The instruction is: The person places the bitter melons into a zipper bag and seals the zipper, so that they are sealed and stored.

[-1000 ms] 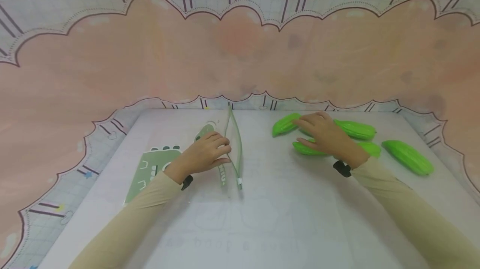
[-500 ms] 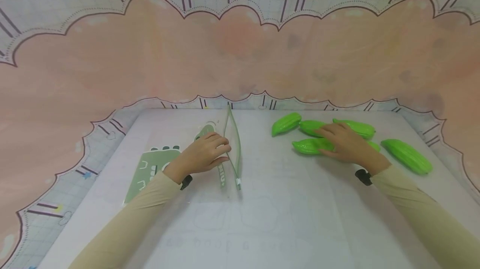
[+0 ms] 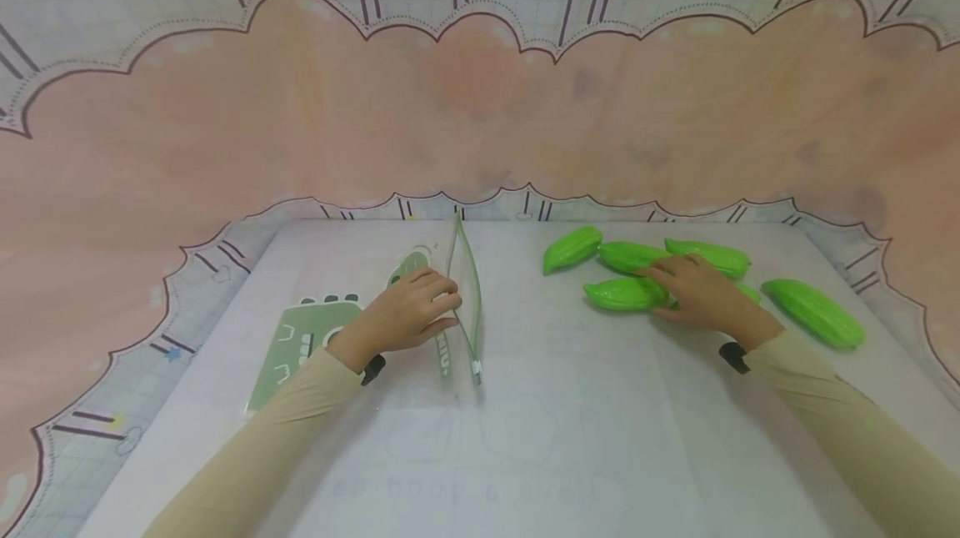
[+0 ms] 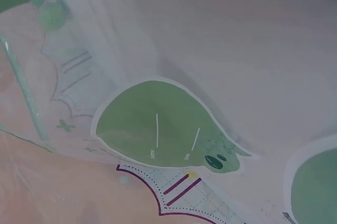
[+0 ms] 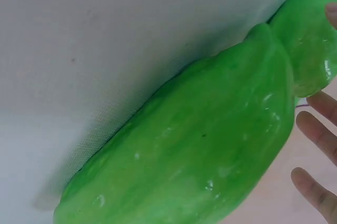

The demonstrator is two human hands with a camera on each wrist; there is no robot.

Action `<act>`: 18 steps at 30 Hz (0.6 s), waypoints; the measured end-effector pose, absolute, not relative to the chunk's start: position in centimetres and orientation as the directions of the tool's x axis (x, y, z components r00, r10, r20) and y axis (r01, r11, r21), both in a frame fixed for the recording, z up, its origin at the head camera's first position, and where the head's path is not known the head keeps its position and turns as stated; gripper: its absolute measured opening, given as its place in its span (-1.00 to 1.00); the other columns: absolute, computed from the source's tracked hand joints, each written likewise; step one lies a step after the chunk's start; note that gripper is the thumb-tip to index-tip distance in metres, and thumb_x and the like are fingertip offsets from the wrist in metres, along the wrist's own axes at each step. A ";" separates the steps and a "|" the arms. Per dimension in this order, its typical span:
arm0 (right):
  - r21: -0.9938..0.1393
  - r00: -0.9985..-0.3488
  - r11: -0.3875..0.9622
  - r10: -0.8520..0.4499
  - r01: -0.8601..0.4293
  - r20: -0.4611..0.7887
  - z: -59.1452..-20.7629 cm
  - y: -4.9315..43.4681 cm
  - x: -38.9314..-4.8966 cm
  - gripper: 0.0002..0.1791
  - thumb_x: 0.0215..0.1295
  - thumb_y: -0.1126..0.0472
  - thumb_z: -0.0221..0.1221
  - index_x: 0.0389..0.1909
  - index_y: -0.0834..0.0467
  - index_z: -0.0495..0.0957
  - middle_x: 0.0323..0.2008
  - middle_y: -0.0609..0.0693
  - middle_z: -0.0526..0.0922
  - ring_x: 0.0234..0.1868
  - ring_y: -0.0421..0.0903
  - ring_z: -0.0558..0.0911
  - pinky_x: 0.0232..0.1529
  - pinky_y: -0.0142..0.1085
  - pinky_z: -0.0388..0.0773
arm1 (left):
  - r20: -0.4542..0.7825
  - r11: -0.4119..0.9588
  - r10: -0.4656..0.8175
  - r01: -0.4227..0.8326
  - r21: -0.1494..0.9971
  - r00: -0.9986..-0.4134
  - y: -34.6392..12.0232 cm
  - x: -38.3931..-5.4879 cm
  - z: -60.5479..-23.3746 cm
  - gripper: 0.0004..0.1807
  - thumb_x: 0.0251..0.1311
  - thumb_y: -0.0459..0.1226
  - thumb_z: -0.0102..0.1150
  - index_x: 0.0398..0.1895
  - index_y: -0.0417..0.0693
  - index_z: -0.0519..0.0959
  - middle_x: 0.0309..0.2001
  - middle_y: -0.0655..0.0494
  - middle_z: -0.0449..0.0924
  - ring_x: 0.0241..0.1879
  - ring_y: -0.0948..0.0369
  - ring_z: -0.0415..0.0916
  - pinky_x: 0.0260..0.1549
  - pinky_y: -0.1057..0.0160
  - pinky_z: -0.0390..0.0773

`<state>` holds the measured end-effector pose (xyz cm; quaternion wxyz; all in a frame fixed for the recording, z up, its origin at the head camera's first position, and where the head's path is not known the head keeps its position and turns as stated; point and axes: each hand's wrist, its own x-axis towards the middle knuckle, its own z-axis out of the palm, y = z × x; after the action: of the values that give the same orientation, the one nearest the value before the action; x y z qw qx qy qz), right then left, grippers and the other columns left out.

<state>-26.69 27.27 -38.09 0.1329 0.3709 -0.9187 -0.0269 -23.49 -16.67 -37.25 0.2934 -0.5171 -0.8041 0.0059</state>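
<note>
A clear zip bag (image 3: 300,346) with green cartoon dinosaur prints (image 4: 152,124) lies on the left of the white table. My left hand (image 3: 405,309) pinches one edge of its mouth, which gapes upright beside the fingers and has a white slider at its near end. On the right lie several bright green, ridged, long toy vegetables. My right hand (image 3: 697,292) is over the front row, its thumb and fingertips at the right end of one vegetable (image 3: 622,294). In the right wrist view the fingers (image 5: 316,134) are spread and fairly straight beside a large vegetable (image 5: 184,155).
Other vegetables lie around the right hand: one at the far left (image 3: 572,249), one behind the fingers (image 3: 626,255), one at the back (image 3: 712,258) and one to the right (image 3: 813,313). A patterned cloth backdrop (image 3: 420,121) rises behind the table (image 3: 555,438).
My right hand has moved right and slightly nearer, uncovering the vegetables it was over. My left hand and the bag have stayed in place.
</note>
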 end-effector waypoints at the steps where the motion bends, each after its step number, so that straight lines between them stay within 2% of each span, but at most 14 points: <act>1: 0.146 -0.698 0.728 -0.684 -0.670 0.211 -38.1 27.3 -26.7 -0.35 -0.07 0.10 0.40 0.08 0.26 0.47 -0.04 0.24 0.59 0.03 0.23 0.55 0.06 0.19 0.43 | 0.468 0.464 0.835 0.829 -0.313 -0.290 -16.7 -23.5 -37.2 -0.72 0.00 -0.18 0.36 -0.27 -0.08 0.53 -0.26 0.07 0.59 -0.19 0.11 0.54 -0.04 0.14 0.52; 5: 0.163 -0.707 0.730 -0.684 -0.664 0.182 -38.3 27.3 -27.0 -0.33 -0.06 0.09 0.40 0.10 0.25 0.46 -0.02 0.22 0.58 0.04 0.22 0.54 0.06 0.19 0.43 | 0.473 0.457 0.836 0.830 -0.320 -0.277 -16.7 -23.6 -37.2 -0.72 -0.01 -0.18 0.36 -0.28 -0.08 0.53 -0.27 0.07 0.58 -0.21 0.11 0.53 -0.05 0.14 0.52; 11: 0.200 -0.684 0.713 -0.701 -0.672 0.201 -38.6 27.6 -27.7 -0.33 -0.11 0.07 0.42 0.07 0.24 0.47 -0.07 0.18 0.60 0.00 0.20 0.57 0.03 0.17 0.46 | 0.484 0.453 0.835 0.827 -0.334 -0.262 -16.6 -23.9 -37.1 -0.71 -0.04 -0.19 0.37 -0.28 -0.08 0.52 -0.27 0.07 0.58 -0.21 0.11 0.53 -0.06 0.14 0.52; 18: 0.204 -0.682 0.709 -0.705 -0.675 0.194 -39.1 27.6 -27.6 -0.34 -0.11 0.09 0.42 0.05 0.29 0.48 -0.09 0.22 0.61 -0.03 0.20 0.59 0.04 0.19 0.46 | 0.476 0.447 0.841 0.826 -0.344 -0.258 -16.6 -23.7 -37.4 -0.68 -0.05 -0.17 0.39 -0.29 -0.09 0.51 -0.28 0.07 0.57 -0.22 0.12 0.54 -0.07 0.15 0.53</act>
<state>-27.64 27.63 -39.11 0.1301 0.3767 -0.9153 -0.0580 -23.74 -16.55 -37.37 0.3083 -0.5255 -0.7929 0.0126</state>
